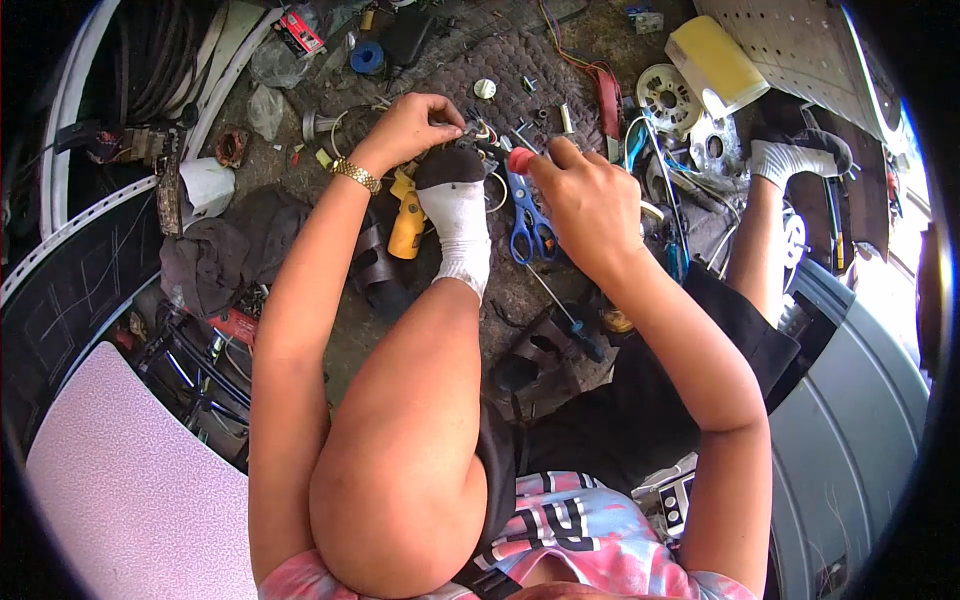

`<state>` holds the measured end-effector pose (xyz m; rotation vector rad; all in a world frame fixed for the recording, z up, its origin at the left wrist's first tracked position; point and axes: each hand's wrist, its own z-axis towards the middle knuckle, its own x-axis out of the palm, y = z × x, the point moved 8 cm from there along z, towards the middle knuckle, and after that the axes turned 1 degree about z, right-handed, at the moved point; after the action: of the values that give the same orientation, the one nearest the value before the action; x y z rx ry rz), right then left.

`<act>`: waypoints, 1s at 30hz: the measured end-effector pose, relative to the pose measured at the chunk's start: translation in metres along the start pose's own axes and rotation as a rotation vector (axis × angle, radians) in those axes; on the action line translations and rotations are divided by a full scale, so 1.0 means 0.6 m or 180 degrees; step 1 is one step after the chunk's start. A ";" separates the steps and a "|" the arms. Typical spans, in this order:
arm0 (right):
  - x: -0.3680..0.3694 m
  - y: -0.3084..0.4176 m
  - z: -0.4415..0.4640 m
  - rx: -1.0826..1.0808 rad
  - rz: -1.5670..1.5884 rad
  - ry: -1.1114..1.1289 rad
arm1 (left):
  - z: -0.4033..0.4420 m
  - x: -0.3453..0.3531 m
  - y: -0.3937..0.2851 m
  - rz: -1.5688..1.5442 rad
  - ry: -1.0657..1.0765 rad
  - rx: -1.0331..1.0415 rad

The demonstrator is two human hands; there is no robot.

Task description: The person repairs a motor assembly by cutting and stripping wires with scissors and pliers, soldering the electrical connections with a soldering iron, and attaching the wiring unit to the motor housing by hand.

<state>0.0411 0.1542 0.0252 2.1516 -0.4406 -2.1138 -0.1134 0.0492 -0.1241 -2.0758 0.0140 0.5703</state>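
Observation:
My right hand [595, 205] is wrapped round a tool with a red and black handle [519, 160], which points left toward the toes of my socked foot [455, 215]. Its tip is too small to make out. Just above the toes, my left hand [425, 125] is closed in a pinch, and what lies between its fingertips is hidden. Thin wires and small dark parts sit around the pinch. Blue-handled scissors [530, 235] lie on the floor below the tool. A yellow tool housing [407, 225] rests left of the foot.
Behind the hands lies a dark textured mat [500, 70] with small parts. At right are a round metal wheel [668, 100], a yellow container [715, 60] and cables. A blue-handled screwdriver [580, 328] and sandals [535, 350] lie nearer me. Dark cloth [215, 255] is at left.

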 end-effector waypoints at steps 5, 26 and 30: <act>0.004 -0.024 -0.018 0.0351 0.0184 -0.0095 | -0.006 -0.002 -0.010 -0.0081 -0.0027 -0.0026; 0.019 -0.033 -0.033 0.0371 0.0347 -0.0242 | -0.002 -0.001 -0.004 -0.0004 -0.0019 0.0066; 0.023 -0.034 -0.035 0.0412 0.0436 -0.0241 | 0.000 0.001 0.000 -0.0011 -0.0005 0.0053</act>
<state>0.0644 0.1670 0.0071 2.0445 -0.7290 -2.1511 -0.1128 0.0491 -0.1243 -2.0588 0.0142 0.5681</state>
